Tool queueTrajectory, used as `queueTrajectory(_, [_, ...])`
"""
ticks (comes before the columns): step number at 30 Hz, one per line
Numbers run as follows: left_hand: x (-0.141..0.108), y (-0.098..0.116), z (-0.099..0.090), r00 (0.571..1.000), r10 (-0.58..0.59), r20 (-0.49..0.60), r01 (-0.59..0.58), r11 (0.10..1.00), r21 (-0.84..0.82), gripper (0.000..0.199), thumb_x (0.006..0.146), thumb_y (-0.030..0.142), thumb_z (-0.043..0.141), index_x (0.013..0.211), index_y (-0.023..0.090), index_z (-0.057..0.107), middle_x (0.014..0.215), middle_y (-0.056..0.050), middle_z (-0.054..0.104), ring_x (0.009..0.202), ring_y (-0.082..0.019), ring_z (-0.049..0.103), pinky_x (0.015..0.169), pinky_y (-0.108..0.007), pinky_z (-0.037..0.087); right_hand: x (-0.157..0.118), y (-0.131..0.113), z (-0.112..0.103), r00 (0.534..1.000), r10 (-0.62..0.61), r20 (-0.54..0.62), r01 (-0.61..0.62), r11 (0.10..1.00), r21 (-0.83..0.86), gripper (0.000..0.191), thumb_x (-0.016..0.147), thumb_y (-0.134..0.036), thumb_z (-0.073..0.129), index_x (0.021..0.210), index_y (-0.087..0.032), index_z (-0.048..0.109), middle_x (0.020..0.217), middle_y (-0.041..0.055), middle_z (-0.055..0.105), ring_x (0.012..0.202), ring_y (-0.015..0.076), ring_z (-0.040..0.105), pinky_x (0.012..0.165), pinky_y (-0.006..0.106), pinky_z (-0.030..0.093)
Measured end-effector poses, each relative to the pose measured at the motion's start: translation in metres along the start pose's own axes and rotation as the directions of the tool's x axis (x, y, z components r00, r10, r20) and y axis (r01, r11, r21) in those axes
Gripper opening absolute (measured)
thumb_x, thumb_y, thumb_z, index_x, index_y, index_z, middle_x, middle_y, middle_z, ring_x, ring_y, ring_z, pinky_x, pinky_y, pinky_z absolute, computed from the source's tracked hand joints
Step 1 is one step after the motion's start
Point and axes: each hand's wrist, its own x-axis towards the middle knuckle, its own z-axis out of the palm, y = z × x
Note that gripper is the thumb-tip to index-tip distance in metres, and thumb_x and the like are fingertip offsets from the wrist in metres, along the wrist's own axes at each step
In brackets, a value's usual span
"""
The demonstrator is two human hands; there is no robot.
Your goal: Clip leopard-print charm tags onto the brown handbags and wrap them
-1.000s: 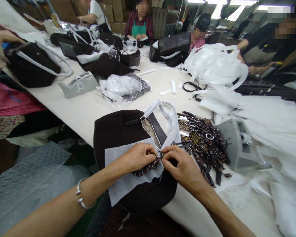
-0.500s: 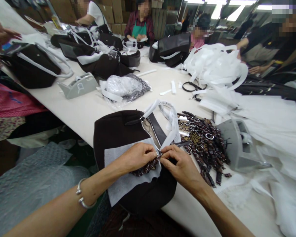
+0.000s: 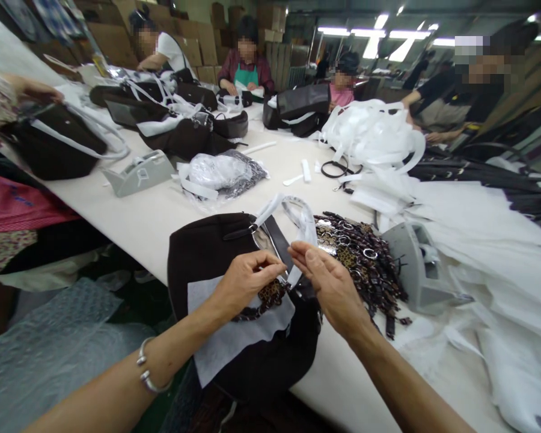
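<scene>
A dark brown handbag [image 3: 198,246] lies in front of me, its handle [image 3: 270,210] wrapped in white. On it rests a white sheet [image 3: 220,355], with a leopard-patterned charm with dark dangling strips [image 3: 270,293] lying over the sheet beside the zip opening. Thumb and fingers of my left hand [image 3: 247,279] are pinched together just above the charm; what they hold, if anything, is hidden. My right hand [image 3: 329,285] is raised over the bag's right side, fingers stretched out and holding nothing visible.
A pile of similar charms [image 3: 360,258] lies right of the bag, against a grey tape dispenser [image 3: 415,267]. Another dispenser [image 3: 139,174] and a plastic-wrapped bundle [image 3: 220,174] stand farther off. White strips [image 3: 374,135] are heaped at the right. Several people work around the table.
My right hand has let go at the charm's metal clasp, lifted and straightened its fingers. My left hand has risen slightly off the charm, still pinched. The camera view has shifted a little.
</scene>
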Motion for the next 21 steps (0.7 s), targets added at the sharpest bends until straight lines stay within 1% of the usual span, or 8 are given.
queueTrajectory(3, [0.002, -0.006, 0.006, 0.979, -0.097, 0.18, 0.129, 0.976, -0.177, 0.028, 0.087, 0.042, 0.059, 0.084, 0.015, 0.062, 0.074, 0.0, 0.063, 0.062, -0.01, 0.056, 0.061, -0.022, 0.045, 0.002, -0.014, 0.009, 0.994, -0.045, 0.097, 0.06, 0.986, -0.153, 0.05, 0.092, -0.053, 0.05, 0.131, -0.022, 0.057, 0.135, 0.0084, 0.058, 0.127, 0.0235, 0.053, 0.11, 0.042, 0.04])
queueTrajectory(6, [0.002, -0.013, 0.013, 0.934, -0.104, 0.341, 0.189, 0.955, -0.227, 0.032, 0.085, 0.045, 0.06, 0.082, 0.014, 0.063, 0.069, 0.0, 0.061, 0.057, -0.008, 0.053, 0.057, -0.021, 0.043, 0.002, -0.026, 0.018, 0.974, -0.1, 0.202, 0.162, 0.934, -0.318, 0.052, 0.092, -0.053, 0.049, 0.133, -0.021, 0.057, 0.137, 0.0086, 0.056, 0.129, 0.0248, 0.051, 0.112, 0.044, 0.037])
queueTrajectory(10, [0.001, -0.017, 0.016, 0.955, -0.056, 0.29, 0.151, 0.937, -0.316, 0.036, 0.083, 0.048, 0.062, 0.082, 0.012, 0.064, 0.071, -0.001, 0.062, 0.063, -0.01, 0.056, 0.063, -0.022, 0.046, 0.005, -0.03, 0.015, 0.953, -0.115, 0.281, 0.22, 0.9, -0.377, 0.044, 0.089, -0.046, 0.057, 0.128, -0.024, 0.061, 0.132, 0.0075, 0.061, 0.123, 0.0249, 0.056, 0.106, 0.042, 0.043])
queueTrajectory(12, [0.001, -0.018, 0.014, 0.959, -0.089, 0.268, 0.184, 0.917, -0.354, 0.036, 0.082, 0.048, 0.064, 0.082, 0.012, 0.063, 0.075, -0.002, 0.063, 0.064, -0.01, 0.058, 0.066, -0.024, 0.048, 0.006, -0.028, 0.004, 0.976, -0.085, 0.2, 0.154, 0.92, -0.36, 0.046, 0.085, -0.041, 0.063, 0.127, -0.022, 0.061, 0.13, 0.0085, 0.062, 0.118, 0.0245, 0.06, 0.1, 0.04, 0.048])
queueTrajectory(14, [0.0, -0.019, 0.012, 0.954, -0.129, 0.271, 0.228, 0.898, -0.376, 0.035, 0.08, 0.047, 0.067, 0.08, 0.012, 0.061, 0.077, -0.003, 0.065, 0.065, -0.01, 0.06, 0.066, -0.024, 0.048, 0.006, -0.025, -0.007, 0.998, -0.034, 0.056, 0.052, 0.932, -0.358, 0.05, 0.08, -0.04, 0.067, 0.125, -0.019, 0.061, 0.123, 0.0103, 0.066, 0.108, 0.0239, 0.064, 0.091, 0.036, 0.052])
queueTrajectory(17, [-0.001, -0.019, 0.012, 0.951, -0.156, 0.266, 0.254, 0.886, -0.388, 0.035, 0.077, 0.046, 0.069, 0.078, 0.013, 0.06, 0.078, -0.004, 0.067, 0.065, -0.011, 0.063, 0.065, -0.023, 0.049, 0.003, -0.021, -0.015, 0.994, 0.1, -0.049, -0.111, 0.911, -0.398, 0.043, 0.075, -0.04, 0.071, 0.109, -0.014, 0.07, 0.094, 0.0081, 0.073, 0.079, 0.0194, 0.067, 0.069, 0.03, 0.052])
queueTrajectory(19, [-0.001, -0.018, 0.013, 0.954, -0.156, 0.257, 0.25, 0.887, -0.388, 0.035, 0.076, 0.046, 0.07, 0.077, 0.013, 0.06, 0.076, -0.003, 0.066, 0.064, -0.011, 0.063, 0.064, -0.023, 0.049, 0.0, -0.019, -0.01, 0.985, 0.173, -0.028, -0.17, 0.907, -0.385, 0.035, 0.073, -0.04, 0.072, 0.097, -0.014, 0.074, 0.075, 0.0039, 0.071, 0.062, 0.0146, 0.06, 0.058, 0.026, 0.047])
queueTrajectory(21, [0.0, -0.016, 0.013, 0.956, -0.142, 0.255, 0.235, 0.893, -0.384, 0.035, 0.076, 0.046, 0.07, 0.076, 0.013, 0.06, 0.072, -0.002, 0.064, 0.062, -0.011, 0.062, 0.064, -0.023, 0.05, -0.001, -0.016, -0.002, 0.984, 0.177, -0.004, -0.169, 0.933, -0.316, 0.03, 0.071, -0.039, 0.074, 0.086, -0.014, 0.075, 0.065, 0.0009, 0.067, 0.055, 0.0114, 0.055, 0.052, 0.024, 0.042])
